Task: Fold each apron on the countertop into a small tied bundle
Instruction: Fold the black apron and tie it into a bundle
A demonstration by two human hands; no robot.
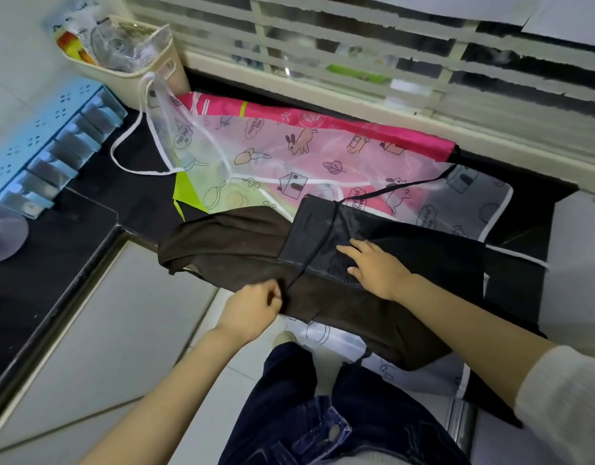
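Note:
A black apron (pixel 326 236), folded into a narrow strip, lies across a dark brown apron (pixel 222 246) at the countertop's front edge. My right hand (pixel 373 266) presses flat on the black fold. My left hand (pixel 252 308) pinches the black tie strap (pixel 314 255) where it leaves the fold's lower edge. The strap runs up and right over a translucent apron printed with rabbits and houses (pixel 289 156). A pink apron (pixel 356 129) with a lime green part lies under the translucent one.
A cream basket (pixel 128 73) of glassware stands at the back left against the slatted window. A blue rack (pixel 51 146) sits on the left, a clear dome (pixel 2 229) near it. The black countertop (pixel 88 203) drops to a tiled floor.

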